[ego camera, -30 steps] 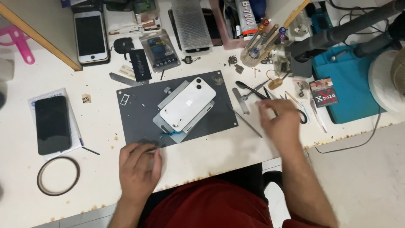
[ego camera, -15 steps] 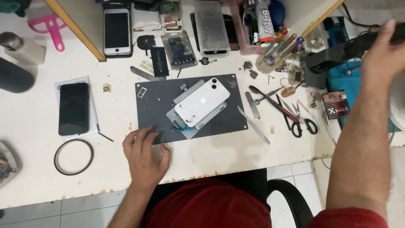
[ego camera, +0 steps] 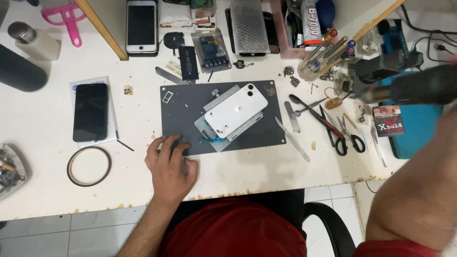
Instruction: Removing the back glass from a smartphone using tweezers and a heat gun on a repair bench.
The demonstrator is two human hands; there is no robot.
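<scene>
White phone (ego camera: 236,110) is lying clamped on the grey mat (ego camera: 181,112); my left hand (ego camera: 170,166) is resting flat, fingers apart, at the mat's near edge, while my right hand has swung away to a dark blurred tool (ego camera: 419,85); its grip I cannot tell.

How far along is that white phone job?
Done: the white phone lies back-up, clamped in a grey metal holder on the dark mat. In hand: left hand rests on the mat; right arm reaches toward a blurred dark tool. Left: phone looks unopened.

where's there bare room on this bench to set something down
Bare white table runs along the near edge, from the tape ring past the left hand to below the scissors. The right side and far edge are crowded with tools and phones.
</scene>
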